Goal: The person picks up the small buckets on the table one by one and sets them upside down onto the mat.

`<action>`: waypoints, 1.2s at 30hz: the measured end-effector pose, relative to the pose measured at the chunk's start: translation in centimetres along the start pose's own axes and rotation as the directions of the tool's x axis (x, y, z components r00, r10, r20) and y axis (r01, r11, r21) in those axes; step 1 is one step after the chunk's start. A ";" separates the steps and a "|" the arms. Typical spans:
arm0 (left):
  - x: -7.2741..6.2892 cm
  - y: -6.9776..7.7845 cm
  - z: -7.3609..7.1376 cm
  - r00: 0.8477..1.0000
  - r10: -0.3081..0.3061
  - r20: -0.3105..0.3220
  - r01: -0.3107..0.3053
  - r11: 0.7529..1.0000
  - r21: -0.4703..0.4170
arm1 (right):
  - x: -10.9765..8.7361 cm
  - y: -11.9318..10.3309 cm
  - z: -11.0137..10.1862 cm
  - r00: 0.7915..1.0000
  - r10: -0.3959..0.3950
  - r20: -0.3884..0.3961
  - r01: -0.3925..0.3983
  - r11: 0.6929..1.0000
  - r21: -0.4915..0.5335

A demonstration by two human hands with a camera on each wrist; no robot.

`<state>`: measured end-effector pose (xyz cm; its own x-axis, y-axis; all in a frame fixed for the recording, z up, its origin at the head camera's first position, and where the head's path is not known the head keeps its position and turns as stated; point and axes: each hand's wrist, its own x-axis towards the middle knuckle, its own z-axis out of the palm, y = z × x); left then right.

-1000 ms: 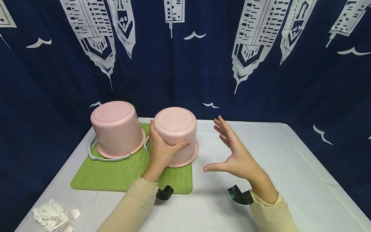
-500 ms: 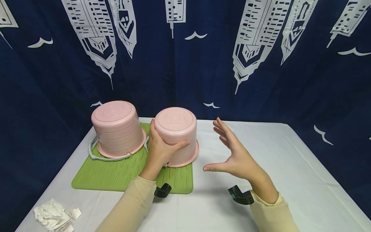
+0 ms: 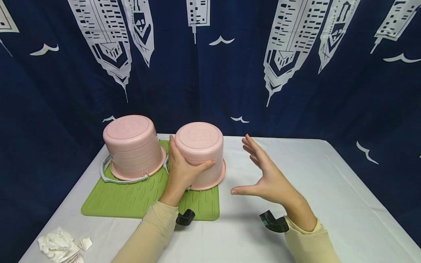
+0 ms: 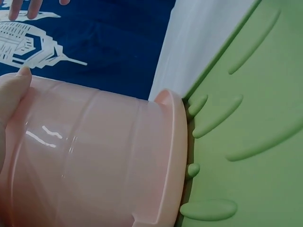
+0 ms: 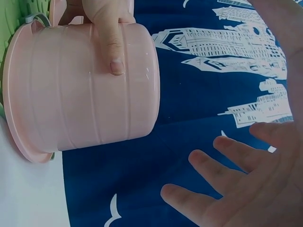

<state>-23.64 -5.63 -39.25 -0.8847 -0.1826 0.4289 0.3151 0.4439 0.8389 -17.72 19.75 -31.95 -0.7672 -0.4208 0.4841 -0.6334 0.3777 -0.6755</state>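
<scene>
An upside-down pink bucket (image 3: 200, 146) stands rim-down at the right end of a green drying mat (image 3: 131, 201). My left hand (image 3: 184, 170) grips its near left side, thumb across the front and the other fingers along the left wall. Thumb and bucket wall (image 4: 94, 156) fill much of the left wrist view. To the right, my right hand (image 3: 269, 175) is held up over the table, apart from the bucket, thumb and fingers spread with nothing between them. A second upturned pink bucket (image 3: 133, 149) sits at the mat's left, its grey handle (image 3: 105, 175) lying around the rim.
Crumpled white tissue (image 3: 59, 244) lies at the table's front left, a small scrap (image 3: 86, 243) beside it. A white cloth (image 3: 329, 190) covers the table. Behind it hangs a dark blue curtain (image 3: 230, 87) with white building prints.
Hardly anything differs: the left hand keeps its grip on the bucket, and the right hand stays spread in the same place.
</scene>
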 end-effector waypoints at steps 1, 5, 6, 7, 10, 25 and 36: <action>0.0 0.0 0.0 1.000 -0.005 0.001 0.005 1.000 -0.002 | 0.0 0.0 0.0 1.000 0.001 0.001 -0.001 1.000 -0.002; -0.1 -0.1 0.0 1.000 -0.006 0.000 0.006 1.000 -0.014 | -0.1 0.0 0.0 1.000 0.004 0.003 -0.004 1.000 -0.009; -0.2 -0.1 -0.1 1.000 -0.006 -0.001 0.006 1.000 -0.018 | -0.1 0.0 0.0 1.000 0.005 0.003 -0.005 1.000 -0.010; -0.2 -0.1 -0.1 1.000 -0.007 -0.001 0.007 1.000 -0.021 | -0.1 0.0 0.0 1.000 0.006 0.003 -0.006 1.000 -0.012; -0.2 0.0 -0.2 1.000 -0.007 0.000 0.007 1.000 -0.030 | -0.1 -0.1 0.1 1.000 0.007 0.005 -0.007 1.000 -0.016; -0.3 -0.1 -0.4 1.000 0.004 0.003 -0.004 0.999 -0.037 | -0.3 -0.1 0.1 1.000 0.027 0.015 -0.026 0.999 -0.036; -0.3 0.2 -0.6 0.999 0.043 -0.024 -0.043 0.999 0.004 | -0.3 0.1 0.2 0.998 0.069 0.009 -0.067 0.993 -0.096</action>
<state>-23.14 -6.07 -39.00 -0.8617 -0.1842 0.4728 0.3517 0.4548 0.8182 -17.53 19.73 -32.29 -0.8079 -0.4012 0.4316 -0.5870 0.4830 -0.6497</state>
